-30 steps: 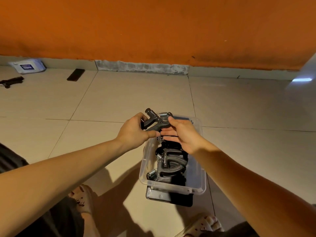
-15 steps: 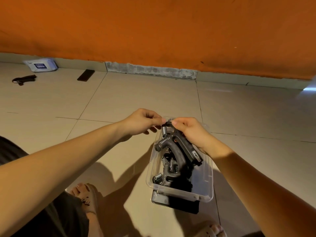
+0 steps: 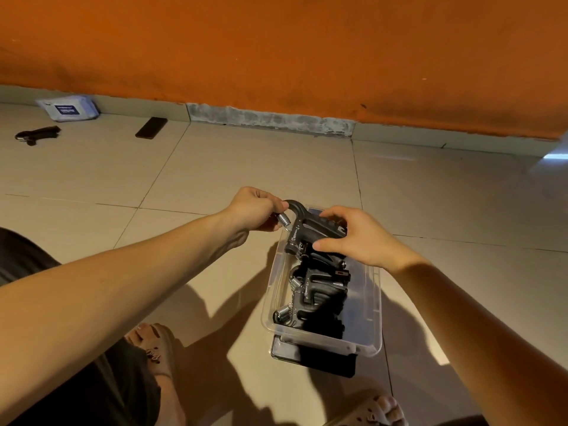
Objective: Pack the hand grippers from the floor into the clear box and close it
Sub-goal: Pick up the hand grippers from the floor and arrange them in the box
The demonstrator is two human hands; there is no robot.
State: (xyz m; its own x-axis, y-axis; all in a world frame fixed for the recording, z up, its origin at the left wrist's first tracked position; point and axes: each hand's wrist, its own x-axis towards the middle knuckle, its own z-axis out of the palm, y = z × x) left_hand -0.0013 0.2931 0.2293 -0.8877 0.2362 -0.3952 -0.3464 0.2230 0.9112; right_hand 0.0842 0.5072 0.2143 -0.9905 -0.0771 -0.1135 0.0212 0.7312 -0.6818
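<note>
Both hands hold one black hand gripper [image 3: 303, 230] over the far end of the clear box [image 3: 377, 309]. With its fingers curled tight, the left hand [image 3: 253, 209] pinches the gripper's hooked top end, just above the metal spring [image 3: 284, 219]. The right hand [image 3: 356, 238] wraps the two handles, with the fingers curved over the top and the thumb pressed against the near side. The gripper lies tilted, its lower part touching or just above the black packed grippers [image 3: 318, 295] that already fill the left half of the box. Whether it rests on them cannot be told.

The box stands open on the tiled floor [image 3: 246, 167], its near end sitting on a dark flat panel [image 3: 313, 361]. Well apart, by the orange wall [image 3: 276, 50] at far left, another gripper [image 3: 38, 135] lies on the floor beside a white packet [image 3: 69, 109] and a dark phone-like slab [image 3: 151, 128]. Sandalled feet [image 3: 158, 345] show at the bottom edge.
</note>
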